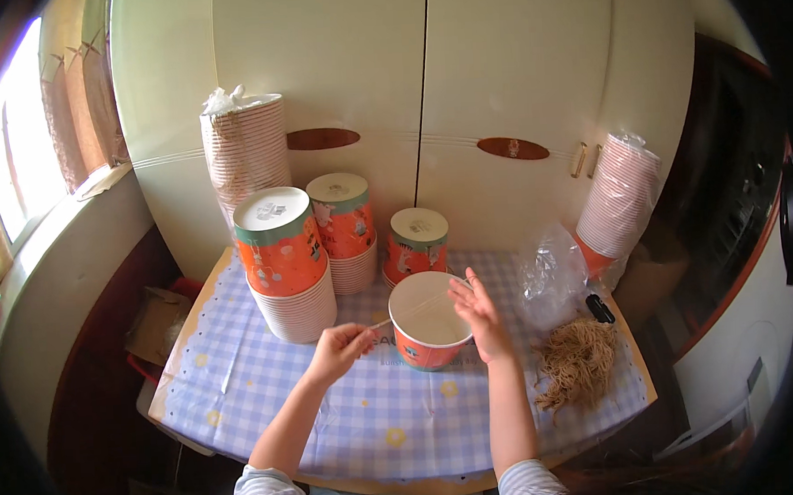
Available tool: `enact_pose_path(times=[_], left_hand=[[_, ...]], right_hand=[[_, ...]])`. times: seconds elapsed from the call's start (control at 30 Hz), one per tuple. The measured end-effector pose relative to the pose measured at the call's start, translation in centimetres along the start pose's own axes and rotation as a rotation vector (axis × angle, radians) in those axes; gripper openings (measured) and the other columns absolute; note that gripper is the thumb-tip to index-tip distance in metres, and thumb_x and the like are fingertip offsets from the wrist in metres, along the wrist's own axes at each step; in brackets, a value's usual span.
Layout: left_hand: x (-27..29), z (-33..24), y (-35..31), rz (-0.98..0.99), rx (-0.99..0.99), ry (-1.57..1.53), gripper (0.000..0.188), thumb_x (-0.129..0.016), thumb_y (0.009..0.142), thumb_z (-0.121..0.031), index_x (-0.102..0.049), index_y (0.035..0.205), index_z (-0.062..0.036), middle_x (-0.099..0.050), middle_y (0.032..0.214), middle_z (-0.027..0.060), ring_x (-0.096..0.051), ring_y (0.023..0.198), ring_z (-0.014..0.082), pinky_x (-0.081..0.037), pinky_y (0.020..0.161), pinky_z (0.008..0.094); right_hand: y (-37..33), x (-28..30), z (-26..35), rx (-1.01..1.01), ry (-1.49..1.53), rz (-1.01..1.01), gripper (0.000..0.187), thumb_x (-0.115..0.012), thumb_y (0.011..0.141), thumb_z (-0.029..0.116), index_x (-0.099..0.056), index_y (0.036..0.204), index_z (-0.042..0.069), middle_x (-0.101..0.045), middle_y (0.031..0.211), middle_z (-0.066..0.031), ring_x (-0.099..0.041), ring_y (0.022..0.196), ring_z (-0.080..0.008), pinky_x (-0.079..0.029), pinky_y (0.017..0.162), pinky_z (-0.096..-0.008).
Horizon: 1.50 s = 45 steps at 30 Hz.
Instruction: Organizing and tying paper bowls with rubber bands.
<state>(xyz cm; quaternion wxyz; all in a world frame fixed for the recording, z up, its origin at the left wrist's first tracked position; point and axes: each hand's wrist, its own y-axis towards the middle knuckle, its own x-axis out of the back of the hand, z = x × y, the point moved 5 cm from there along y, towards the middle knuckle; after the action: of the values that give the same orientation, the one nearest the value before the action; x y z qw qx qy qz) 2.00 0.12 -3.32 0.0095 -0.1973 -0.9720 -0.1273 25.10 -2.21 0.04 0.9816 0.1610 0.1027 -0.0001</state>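
Observation:
An orange paper bucket (430, 309) with a white rim stands upright in front of me, its open mouth facing up. To the left of its rim, my left hand (341, 352) is closed in a pinch on a thin string (380, 323). The string runs across the bucket's mouth towards my right hand (481, 315). That hand is at the bucket's right side, fingers stretched out and apart; whether the string loops round them is too fine to tell. A tangled bundle of tan strings (577, 368) lies to the right on the table.
Upside-down stacks of paper buckets (295, 305) stand at the back left, with a shorter stack (419, 229) behind the bucket. A tall wrapped stack (624, 193) leans at the far right beside a clear plastic bag (553, 276) and a small black object (600, 308). A checked cloth (271, 412) covers the table.

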Motion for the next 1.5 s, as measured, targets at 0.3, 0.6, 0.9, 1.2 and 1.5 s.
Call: enact_pose_path(times=[0.3, 0.6, 0.9, 1.2, 1.5], left_hand=[[2.4, -1.6, 4.2, -0.153, -0.116, -0.121, 0.022, -0.051, 0.089, -0.018, -0.062, 0.093, 0.0004, -0.062, 0.076, 0.002, -0.057, 0.071, 0.0072, -0.043, 0.062, 0.0209], [3.3, 0.5, 5.3, -0.185, -0.034, -0.119, 0.02, -0.053, 0.088, -0.017, -0.061, 0.09, 0.0012, -0.061, 0.075, 0.0026, -0.056, 0.069, 0.0075, -0.044, 0.062, 0.0205], [2.0, 0.1, 4.8, -0.107, 0.007, -0.097, 0.016, -0.055, 0.086, -0.015, -0.059, 0.079, 0.0002, -0.06, 0.074, 0.003, -0.055, 0.068, 0.0082, -0.044, 0.063, 0.0212], [-1.6, -1.1, 3.5, 0.176, 0.093, -0.072, 0.021, -0.056, 0.087, -0.019, -0.06, 0.087, 0.0012, -0.061, 0.079, 0.0036, -0.055, 0.076, 0.0076, -0.044, 0.067, 0.0216], [1.0, -0.7, 4.4, -0.209, -0.047, -0.392, 0.017, -0.054, 0.086, -0.008, -0.058, 0.098, 0.0028, -0.061, 0.091, 0.0078, -0.057, 0.083, 0.0115, -0.046, 0.074, 0.0229]], right_hand=[[0.8, -3.2, -1.9, 0.284, -0.915, 0.048, 0.068, -0.063, 0.076, 0.025, -0.03, 0.129, -0.002, -0.04, 0.127, -0.023, -0.044, 0.114, -0.0343, -0.039, 0.093, -0.0375], [-0.5, -4.1, -1.1, 0.164, -1.162, 0.309, 0.078, -0.064, 0.072, 0.035, -0.026, 0.134, 0.009, -0.043, 0.127, -0.017, -0.049, 0.109, -0.0319, -0.042, 0.089, -0.0375], [-2.6, -0.6, 1.7, -0.191, -1.057, 0.662, 0.075, -0.067, 0.065, 0.022, -0.035, 0.132, 0.012, -0.062, 0.102, -0.0107, -0.063, 0.065, -0.0148, -0.049, 0.062, -0.0252], [-2.1, -1.0, 0.3, -0.093, -1.245, 0.458, 0.058, -0.065, 0.07, 0.04, -0.052, 0.115, 0.007, -0.063, 0.097, -0.0131, -0.061, 0.084, -0.03, -0.047, 0.075, -0.0344], [-2.9, -1.7, 0.9, -0.206, -1.176, 0.625, 0.024, -0.058, 0.072, 0.027, -0.066, 0.09, 0.014, -0.064, 0.079, -0.0122, -0.061, 0.073, -0.0294, -0.047, 0.069, -0.0364]])
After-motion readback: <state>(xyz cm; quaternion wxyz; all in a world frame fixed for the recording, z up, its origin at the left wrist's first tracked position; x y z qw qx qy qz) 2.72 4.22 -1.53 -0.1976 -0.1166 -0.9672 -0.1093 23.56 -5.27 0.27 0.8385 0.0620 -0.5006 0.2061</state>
